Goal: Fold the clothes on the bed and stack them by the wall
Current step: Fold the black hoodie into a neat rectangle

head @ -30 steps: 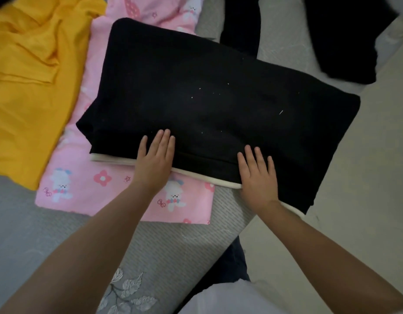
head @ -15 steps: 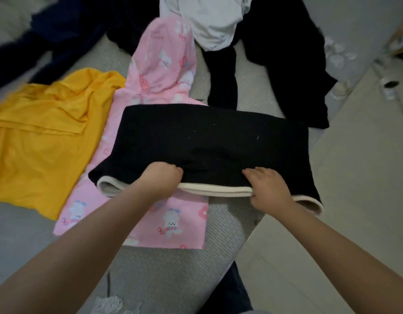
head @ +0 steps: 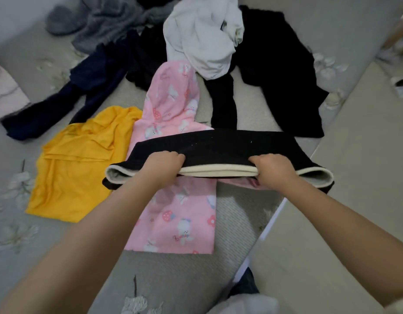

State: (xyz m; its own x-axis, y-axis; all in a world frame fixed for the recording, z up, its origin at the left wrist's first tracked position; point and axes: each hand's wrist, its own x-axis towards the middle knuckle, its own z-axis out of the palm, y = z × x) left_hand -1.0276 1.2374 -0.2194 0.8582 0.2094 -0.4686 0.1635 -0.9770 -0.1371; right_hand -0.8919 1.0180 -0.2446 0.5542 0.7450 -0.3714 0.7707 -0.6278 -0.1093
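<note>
Black folded fleece garment with a cream lining (head: 218, 143) sits centre frame, its near edge lifted off the bed. It lies over a pink cartoon-print hooded garment (head: 173, 105). Left hand (head: 162, 165) and right hand (head: 273, 169) each have fingers curled round that near folded edge, thumbs under, gripping the doubled layers.

Handling, as a judgement: thick, soft, floppy, moderate weight for cloth; not slippery, not fragile. Ends beyond both hands droop, so the fold probably sags open unless it's supported from below or the grip moves wider.

Grey quilted bed cover (head: 184, 279) is bare at lower centre. Bed edge runs diagonally at lower right, with floor past it. Upper frame is crowded: yellow jersey top (head: 82, 159) at left, white crumpled shirt (head: 202, 39) at top centre, black trousers (head: 282, 75) at upper right, navy garment (head: 82, 94) at upper left. Wall not clearly in view.
</note>
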